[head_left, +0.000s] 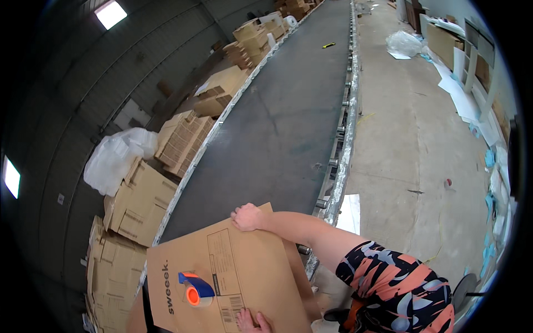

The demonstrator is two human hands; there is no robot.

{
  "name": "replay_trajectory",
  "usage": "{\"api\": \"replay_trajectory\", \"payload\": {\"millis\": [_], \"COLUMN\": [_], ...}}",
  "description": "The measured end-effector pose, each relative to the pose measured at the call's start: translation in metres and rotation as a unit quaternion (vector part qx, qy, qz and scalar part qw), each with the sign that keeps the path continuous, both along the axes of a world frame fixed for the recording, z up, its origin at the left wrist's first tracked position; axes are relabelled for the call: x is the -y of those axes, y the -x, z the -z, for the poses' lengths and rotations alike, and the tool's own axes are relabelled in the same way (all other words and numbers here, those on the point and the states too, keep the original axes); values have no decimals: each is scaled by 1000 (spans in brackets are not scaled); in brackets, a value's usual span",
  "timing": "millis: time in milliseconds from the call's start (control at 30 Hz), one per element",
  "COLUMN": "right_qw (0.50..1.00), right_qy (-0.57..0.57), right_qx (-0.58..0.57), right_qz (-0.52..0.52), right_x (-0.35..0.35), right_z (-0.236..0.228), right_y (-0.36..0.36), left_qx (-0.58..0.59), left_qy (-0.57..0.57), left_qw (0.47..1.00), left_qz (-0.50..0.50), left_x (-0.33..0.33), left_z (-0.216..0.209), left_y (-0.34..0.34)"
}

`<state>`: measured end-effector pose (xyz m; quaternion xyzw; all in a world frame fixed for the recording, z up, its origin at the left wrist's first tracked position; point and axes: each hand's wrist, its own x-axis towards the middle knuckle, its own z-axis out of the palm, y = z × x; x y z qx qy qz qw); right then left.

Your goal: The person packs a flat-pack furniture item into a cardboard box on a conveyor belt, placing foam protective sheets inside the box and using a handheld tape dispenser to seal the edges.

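A large flat cardboard box with dark print lies at the near end of the conveyor belt. My right hand reaches in from the right in a patterned sleeve, its fingers curled over the box's far edge. At the lower edge my left hand rests on the top face beside a printed label, fingers apart and partly cut off by the picture. A blue and orange tape dispenser lies on the box, left of that hand, with neither hand touching it.
The dark conveyor belt runs away from me between metal rails. A small yellow tool lies far along it. Stacked cardboard boxes and a plastic-wrapped bundle line the left side. On the right is concrete floor with panels and wrapping scraps.
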<state>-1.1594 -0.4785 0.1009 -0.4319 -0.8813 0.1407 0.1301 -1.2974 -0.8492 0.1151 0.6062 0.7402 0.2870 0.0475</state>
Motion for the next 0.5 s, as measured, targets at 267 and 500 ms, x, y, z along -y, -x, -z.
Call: {"api": "replay_trajectory", "payload": {"millis": [267,500], "right_qw": [992,992], "right_qy": [98,31], "right_qx": [50,-54], "right_qz": [-54,110], "right_x": [27,89], "right_z": [-31,2], "right_y": [10,-101], "left_qx": [-138,14], "left_qy": [114,175], "left_qw": [974,908], "left_qz": [-138,-381], "left_x": [37,34], "left_z": [22,2], "left_y": [26,-5]}}
